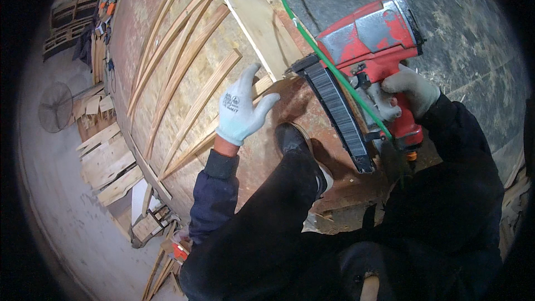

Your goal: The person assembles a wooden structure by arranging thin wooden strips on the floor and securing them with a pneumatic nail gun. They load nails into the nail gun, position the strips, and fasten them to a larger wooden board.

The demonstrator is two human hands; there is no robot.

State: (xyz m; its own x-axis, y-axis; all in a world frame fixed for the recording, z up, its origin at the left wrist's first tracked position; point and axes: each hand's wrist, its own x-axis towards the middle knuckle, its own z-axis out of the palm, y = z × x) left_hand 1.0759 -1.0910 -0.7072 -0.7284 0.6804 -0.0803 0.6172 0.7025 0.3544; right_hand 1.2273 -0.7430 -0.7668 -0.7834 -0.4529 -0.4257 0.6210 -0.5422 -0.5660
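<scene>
My right hand (413,89), in a pale glove, is closed around the grip of a red and silver nail gun (365,39). The gun's long dark magazine (337,112) slants down toward me, with a row of nails or staples showing in it. My left hand (241,108), also gloved, has its thumb spread away from its fingers. It lies over one of the thin wooden strips (200,144), close to the corner of a pale flat board (251,14). Contact between this hand and the strip is hard to judge.
Several more wooden strips (192,58) lie on the worn reddish work surface (295,97). A green air hose (305,34) crosses the gun. My shoe (291,136) rests on the surface. Dark sheeting (462,28) covers the right side. Wood pieces (108,161) and a round wire guard (56,106) are at the left.
</scene>
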